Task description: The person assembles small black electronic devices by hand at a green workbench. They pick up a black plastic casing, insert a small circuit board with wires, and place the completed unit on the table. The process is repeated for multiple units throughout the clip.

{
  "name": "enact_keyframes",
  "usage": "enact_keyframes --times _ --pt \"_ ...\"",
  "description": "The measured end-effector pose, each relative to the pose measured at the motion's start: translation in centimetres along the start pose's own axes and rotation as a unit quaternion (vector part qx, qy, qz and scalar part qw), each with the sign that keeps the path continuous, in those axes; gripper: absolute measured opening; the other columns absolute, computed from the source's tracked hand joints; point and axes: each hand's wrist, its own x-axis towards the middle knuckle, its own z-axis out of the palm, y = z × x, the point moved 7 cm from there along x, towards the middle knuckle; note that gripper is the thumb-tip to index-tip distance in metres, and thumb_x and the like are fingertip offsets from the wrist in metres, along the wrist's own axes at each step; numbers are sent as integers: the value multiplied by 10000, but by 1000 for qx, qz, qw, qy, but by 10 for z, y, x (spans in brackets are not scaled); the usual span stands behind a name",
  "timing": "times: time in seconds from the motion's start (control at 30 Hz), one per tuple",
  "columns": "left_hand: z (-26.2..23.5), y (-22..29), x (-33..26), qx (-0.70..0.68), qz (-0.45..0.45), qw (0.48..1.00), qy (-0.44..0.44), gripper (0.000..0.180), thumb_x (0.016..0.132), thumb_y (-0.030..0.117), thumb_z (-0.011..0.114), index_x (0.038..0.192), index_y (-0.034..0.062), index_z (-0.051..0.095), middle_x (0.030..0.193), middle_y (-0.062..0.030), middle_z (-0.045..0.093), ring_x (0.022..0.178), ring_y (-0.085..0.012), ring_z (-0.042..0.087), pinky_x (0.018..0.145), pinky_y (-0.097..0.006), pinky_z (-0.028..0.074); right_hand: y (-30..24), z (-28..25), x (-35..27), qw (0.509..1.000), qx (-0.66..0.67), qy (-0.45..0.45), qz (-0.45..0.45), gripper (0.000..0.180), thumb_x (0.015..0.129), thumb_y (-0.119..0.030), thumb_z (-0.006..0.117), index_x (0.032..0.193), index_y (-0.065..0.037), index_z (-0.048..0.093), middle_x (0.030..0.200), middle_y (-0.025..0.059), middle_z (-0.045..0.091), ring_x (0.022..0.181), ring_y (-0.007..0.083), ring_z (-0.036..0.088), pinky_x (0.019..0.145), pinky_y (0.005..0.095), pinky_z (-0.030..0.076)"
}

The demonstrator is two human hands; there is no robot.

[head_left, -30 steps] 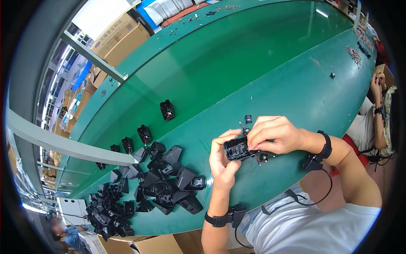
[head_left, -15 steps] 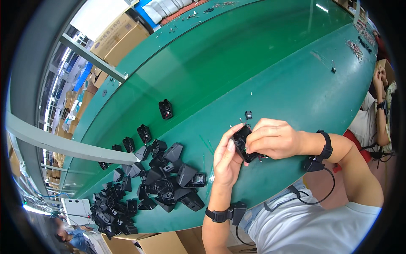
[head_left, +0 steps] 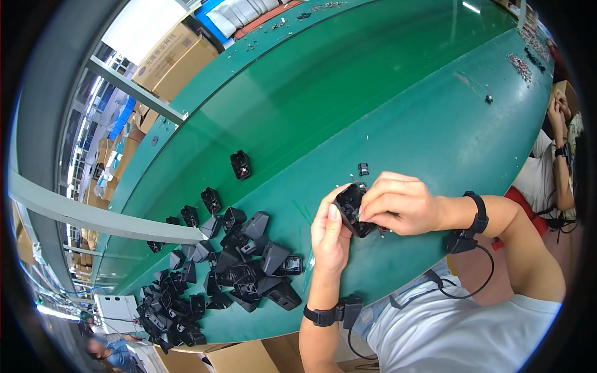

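Note:
Both my hands hold one black plastic housing [head_left: 350,208] just above the green table [head_left: 398,105]. My left hand [head_left: 329,233] cups it from below and from the left. My right hand [head_left: 398,202] grips it from the right, fingers curled over its top edge. A small black part [head_left: 363,168] lies on the table just beyond my hands. To the left of my left hand sits a heap of similar black housings [head_left: 249,261].
More black parts [head_left: 171,304] are piled at the table's near-left edge, and single ones [head_left: 240,164] stand in a row further out. Another person's arm [head_left: 559,155] is at the far right. Cardboard boxes [head_left: 168,56] stand beyond the table. Small loose bits [head_left: 519,62] lie far right.
The housing has been turned in my hands from lying flat to standing more on edge. My left hand has shifted under it and my right fingers have moved over its top.

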Motion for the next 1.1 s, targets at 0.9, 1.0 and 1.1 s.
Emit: enact_keyframes --times 0.9,1.0,1.1 --pt "-12 -3 0 -68 -10 996 65 412 1047 285 497 1325 -19 501 1103 -128 652 863 -167 677 630 -292 592 5 6 1 993 -32 -113 35 342 737 -143 819 1042 -59 689 1178 113 631 1051 309 595 886 392 524" --pt "-13 -2 1 -40 -4 998 39 370 1035 246 529 1288 -24 520 1050 -129 666 783 -161 681 590 -290 589 12 2 0 993 3 -113 46 359 718 -134 832 1038 -57 689 1197 118 615 1056 303 593 869 389 535" --pt "-8 0 3 -13 -10 999 34 338 1027 241 544 1231 -29 548 987 -120 670 716 -151 668 548 -272 568 19 0 0 987 41 -126 95 324 716 -102 818 1012 -41 702 1228 141 598 1043 286 615 873 388 539"
